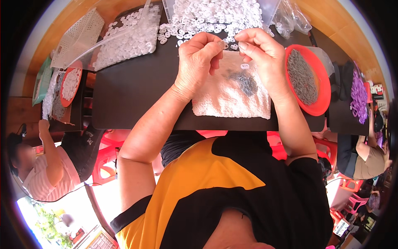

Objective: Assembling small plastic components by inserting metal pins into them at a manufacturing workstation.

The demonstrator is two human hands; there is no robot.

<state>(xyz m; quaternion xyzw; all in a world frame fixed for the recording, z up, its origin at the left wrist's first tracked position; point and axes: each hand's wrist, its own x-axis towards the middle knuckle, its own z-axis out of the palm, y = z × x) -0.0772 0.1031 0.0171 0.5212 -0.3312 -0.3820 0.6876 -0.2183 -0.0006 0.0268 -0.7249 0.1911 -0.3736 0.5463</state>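
My left hand (195,60) is raised over the far edge of a pale towel (230,107), thumb and forefinger pinched together. A tiny pale bit shows at its fingertips, too small to name. Facing it, a short gap away, my right hand (266,58) also has its thumb and fingers closed in a pinch; what they hold, if anything, is hidden. Below and between the hands, one white oval piece with two holes (245,66) lies on the towel. Nearer me on the cloth sits a small heap of grey pieces (247,86).
Beyond my hands stands a clear bin (166,11) full of white oval pieces, some spilled before it. A clear bag of white pieces (128,43) lies far left. To the right is a red plate (323,97) of thin grey pieces (302,76). A co-worker (52,166) sits at left.
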